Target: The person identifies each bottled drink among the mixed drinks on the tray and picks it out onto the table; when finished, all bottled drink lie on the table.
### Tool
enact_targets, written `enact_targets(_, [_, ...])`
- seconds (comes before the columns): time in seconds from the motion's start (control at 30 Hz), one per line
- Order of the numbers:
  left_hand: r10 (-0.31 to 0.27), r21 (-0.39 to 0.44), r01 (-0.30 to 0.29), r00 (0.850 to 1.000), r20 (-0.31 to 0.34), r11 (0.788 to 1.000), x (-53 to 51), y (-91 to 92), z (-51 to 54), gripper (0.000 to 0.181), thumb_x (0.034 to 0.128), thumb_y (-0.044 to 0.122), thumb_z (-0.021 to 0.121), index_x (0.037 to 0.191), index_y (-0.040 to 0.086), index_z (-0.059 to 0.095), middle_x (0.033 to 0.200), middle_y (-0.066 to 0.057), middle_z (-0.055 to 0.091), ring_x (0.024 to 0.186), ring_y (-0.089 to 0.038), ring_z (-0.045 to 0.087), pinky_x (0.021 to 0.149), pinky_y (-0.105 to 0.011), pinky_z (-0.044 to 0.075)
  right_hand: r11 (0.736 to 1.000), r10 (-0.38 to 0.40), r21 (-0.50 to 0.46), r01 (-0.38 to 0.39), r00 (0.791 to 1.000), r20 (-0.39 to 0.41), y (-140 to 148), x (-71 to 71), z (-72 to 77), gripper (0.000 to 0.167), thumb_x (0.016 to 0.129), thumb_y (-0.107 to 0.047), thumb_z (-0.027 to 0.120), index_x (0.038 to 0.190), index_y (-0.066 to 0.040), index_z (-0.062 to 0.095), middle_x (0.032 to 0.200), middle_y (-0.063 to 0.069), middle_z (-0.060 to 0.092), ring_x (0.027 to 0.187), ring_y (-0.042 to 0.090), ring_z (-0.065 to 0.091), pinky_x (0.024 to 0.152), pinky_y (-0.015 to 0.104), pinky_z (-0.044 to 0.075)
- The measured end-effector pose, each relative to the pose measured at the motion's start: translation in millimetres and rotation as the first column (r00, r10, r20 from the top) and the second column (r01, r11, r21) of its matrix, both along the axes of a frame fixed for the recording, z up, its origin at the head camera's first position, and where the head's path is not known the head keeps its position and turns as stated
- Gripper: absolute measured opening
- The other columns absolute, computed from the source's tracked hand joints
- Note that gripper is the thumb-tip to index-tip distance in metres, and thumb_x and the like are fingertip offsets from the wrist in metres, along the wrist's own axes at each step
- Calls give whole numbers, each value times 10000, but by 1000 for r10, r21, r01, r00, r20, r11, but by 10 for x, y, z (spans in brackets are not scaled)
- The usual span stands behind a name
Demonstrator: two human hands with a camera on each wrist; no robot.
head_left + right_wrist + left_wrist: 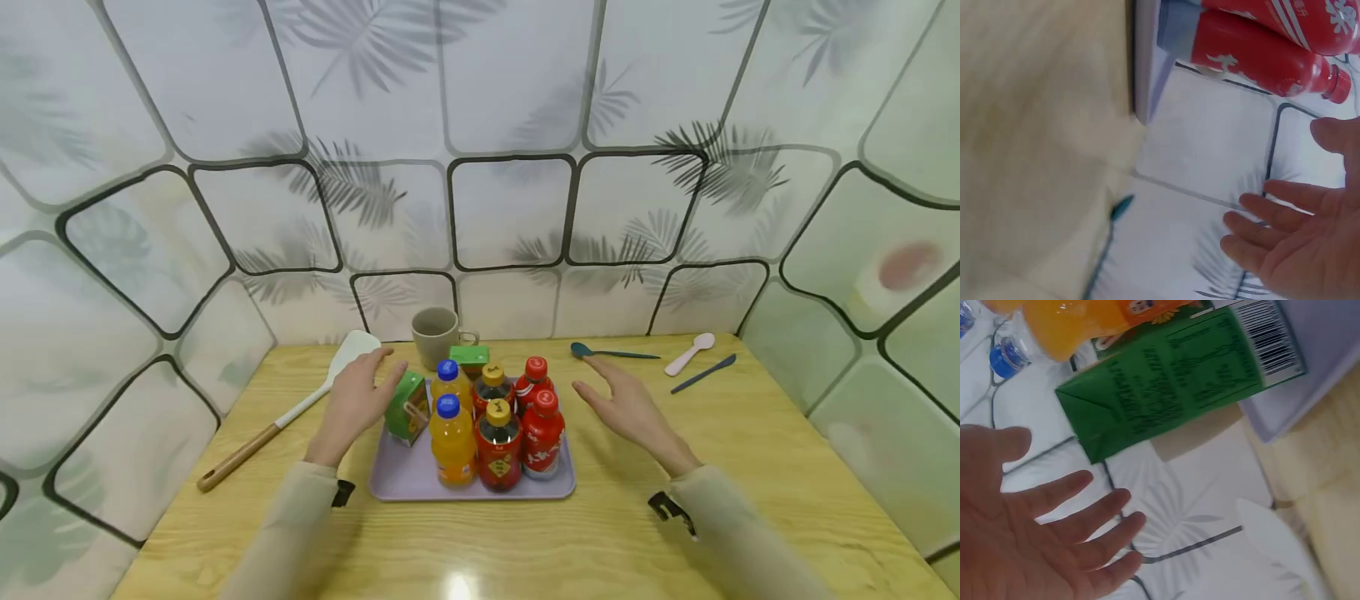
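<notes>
A lilac tray (405, 485) bears two orange juice bottles (453, 454) with blue caps, two dark drink bottles (498, 457) with yellow caps, two red bottles (543, 442) and two green drink cartons (407, 410). Left of the tray is my left hand (354, 404), fingers extended, apart from the nearer carton. In the left wrist view its palm (1041, 544) faces up beside that green carton (1172, 394), holding nothing. My right hand (628, 408) hovers right of the tray, its fingers spread. The right wrist view shows it without contact with the red bottles (1254, 53).
A grey mug (433, 340) stands behind the tray, near the patterned wall. Along the left lies a white spatula (300, 408) with a wooden handle. A dark teal spoon (618, 354), a pink spoon (688, 356) and a dark blue knife-like utensil (703, 374) lie at back right.
</notes>
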State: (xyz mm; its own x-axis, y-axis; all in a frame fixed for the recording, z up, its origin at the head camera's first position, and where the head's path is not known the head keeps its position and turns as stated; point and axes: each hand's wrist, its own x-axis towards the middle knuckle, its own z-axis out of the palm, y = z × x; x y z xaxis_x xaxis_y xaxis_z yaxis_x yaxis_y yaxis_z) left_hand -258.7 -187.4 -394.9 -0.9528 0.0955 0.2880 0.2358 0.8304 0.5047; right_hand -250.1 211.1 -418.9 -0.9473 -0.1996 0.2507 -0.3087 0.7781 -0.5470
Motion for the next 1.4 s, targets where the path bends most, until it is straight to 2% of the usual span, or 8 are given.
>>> enact_targets(0.13, [-8, 210, -3, 999, 47, 978, -18, -161, -69, 530, 1009, 479, 454, 1288, 51, 597, 1261, -192, 632, 1203, -377, 564, 986, -548, 471, 982, 58, -181, -57, 998, -1, -35, -51, -99, 551, 978, -350, 584, 1416, -28, 495, 1420, 197, 522, 1337, 397, 452, 1103, 562, 368])
enact_targets(0.23, [-19, 312, -11, 996, 91, 950, -18, -240, -112, 503, 1011, 467, 461, 1250, 55, 625, 1228, -187, 651, 1174, -356, 586, 987, -527, 474, 940, 91, -333, -72, 995, 42, -38, -67, -156, 487, 980, -288, 593, 1375, -10, 535, 1370, 185, 571, 1283, 339, 526, 1077, 489, 428])
enact_targets(0.43, [-56, 468, -56, 973, 223, 882, 7, -358, -215, 463, 1039, 379, 437, 1249, 1, 603, 1215, -240, 627, 1091, -346, 612, 928, -439, 499, 749, 152, -661, 45, 959, 238, -34, -30, -247, 469, 998, -262, 566, 1324, 73, 539, 1278, 205, 624, 1079, 104, 647, 952, 302, 535])
enact_targets(0.57, [-127, 537, -60, 944, 304, 842, 31, -433, -295, 431, 1056, 280, 414, 1287, -55, 552, 1236, -270, 600, 1077, -350, 604, 891, -418, 529, 646, 228, -755, 110, 916, 329, -51, 26, -308, 526, 989, -246, 582, 1337, 136, 479, 1234, 187, 650, 1003, 88, 672, 910, 298, 558])
enact_targets(0.7, [-192, 553, -50, 909, 371, 832, 54, -482, -394, 374, 1044, 184, 427, 1304, -66, 523, 1228, -270, 585, 1043, -316, 605, 833, -361, 543, 622, 298, -777, 97, 888, 350, -75, 64, -334, 542, 986, -226, 587, 1351, 151, 448, 1159, 80, 688, 1000, 101, 672, 898, 310, 564])
enact_targets(0.93, [-327, 564, -15, 802, 500, 826, 98, -532, -535, 410, 945, 51, 543, 1329, -72, 466, 1198, -243, 549, 946, -205, 603, 785, -331, 561, 593, 375, -805, 39, 871, 319, -100, 105, -339, 552, 982, -234, 594, 1368, 131, 442, 1145, -38, 673, 1062, 108, 651, 957, 394, 541])
enact_targets(1.2, [-407, 592, 5, 730, 549, 806, 110, -632, -586, 497, 880, -31, 604, 1349, -81, 445, 1239, -265, 505, 966, -197, 608, 832, -350, 578, 623, 421, -777, -85, 874, 241, -137, 173, -306, 448, 965, -159, 607, 1354, 40, 509, 1209, -70, 641, 1117, 91, 607, 951, 307, 528])
enact_targets(1.4, [-432, 583, 31, 704, 564, 812, 109, -631, -604, 496, 846, -60, 624, 1322, -73, 485, 1190, -222, 516, 919, -190, 602, 795, -331, 582, 655, 428, -743, -136, 877, 217, -193, 226, -278, 505, 923, -139, 662, 1376, 15, 501, 1212, -73, 627, 1141, 93, 566, 949, 259, 497])
